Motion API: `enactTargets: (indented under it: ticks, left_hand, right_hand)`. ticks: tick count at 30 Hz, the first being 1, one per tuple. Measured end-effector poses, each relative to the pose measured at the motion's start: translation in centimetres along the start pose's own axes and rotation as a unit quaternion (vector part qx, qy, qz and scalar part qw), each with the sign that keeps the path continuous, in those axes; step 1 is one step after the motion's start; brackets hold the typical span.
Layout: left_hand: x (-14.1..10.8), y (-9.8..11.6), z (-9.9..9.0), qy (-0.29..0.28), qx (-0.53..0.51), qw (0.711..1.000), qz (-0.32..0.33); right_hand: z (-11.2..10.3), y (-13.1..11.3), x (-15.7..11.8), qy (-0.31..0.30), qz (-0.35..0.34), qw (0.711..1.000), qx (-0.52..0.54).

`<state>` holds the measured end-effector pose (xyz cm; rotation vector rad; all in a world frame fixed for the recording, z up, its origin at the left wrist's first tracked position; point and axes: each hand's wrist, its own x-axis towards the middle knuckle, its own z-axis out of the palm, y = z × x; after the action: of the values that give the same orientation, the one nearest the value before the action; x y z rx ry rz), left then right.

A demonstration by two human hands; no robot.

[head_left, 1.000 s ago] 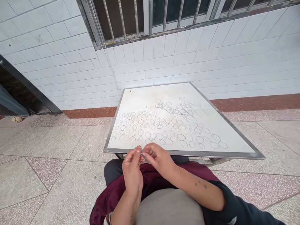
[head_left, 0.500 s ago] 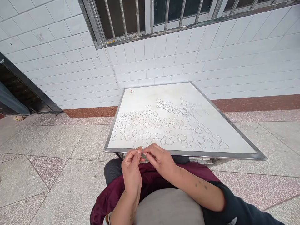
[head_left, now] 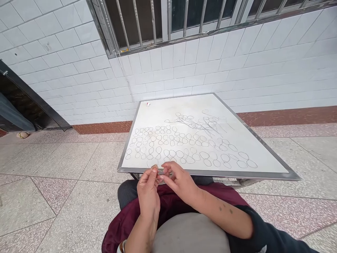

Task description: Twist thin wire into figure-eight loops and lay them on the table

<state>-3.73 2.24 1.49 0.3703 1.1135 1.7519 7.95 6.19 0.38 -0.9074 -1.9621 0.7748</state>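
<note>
Close to the near edge of the white board (head_left: pixel 265 165), my two hands are brought together. My left hand (head_left: pixel 147 188) is closed, with thumb and forefinger pinching a thin wire loop (head_left: pixel 159 180). From the right, my right hand (head_left: pixel 181 181) reaches to the same wire; its forefinger is lifted a little and its thumb tip is at the loop. The fingers cover most of the wire, so its full shape is hidden. On the board lie several rows of thin wire figures made of joined loops (head_left: pixel 181 154).
Farther back on the board is a tangled heap of wire pieces (head_left: pixel 197 123). A small white and red object (head_left: pixel 148 104) lies in the far left corner. Behind stands a white tiled wall (head_left: pixel 168 77) with a barred window (head_left: pixel 179 21). Speckled floor (head_left: pixel 86 207) surrounds the board.
My right fingers have spread slightly and drawn a little away from my left fingertips, so more of the wire shows between the hands. My left hand keeps its pinch.
</note>
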Motion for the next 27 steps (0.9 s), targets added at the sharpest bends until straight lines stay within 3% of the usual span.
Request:
enactTargets:
  ticks: [7,13,21,27]
  left_hand:
    - [-0.3,0.1,0.7,0.058,-0.035,0.998,-0.017]
    - [0.0,-0.5,1.1,0.067,-0.059,0.996,-0.022]
    - [0.5,-1.4,0.8,0.064,-0.031,0.997,0.026]
    - [0.7,-1.6,0.6,0.062,-0.015,0.997,0.038]
  right_hand:
    - [1.0,0.2,-0.4,0.02,-0.06,0.982,-0.178]
    - [1.5,0.2,-0.3,0.044,-0.103,0.953,-0.282]
    - [1.9,0.8,-0.6,0.042,-0.114,0.95,-0.289]
    - [1.8,1.2,-0.7,-0.007,-0.073,0.972,-0.224]
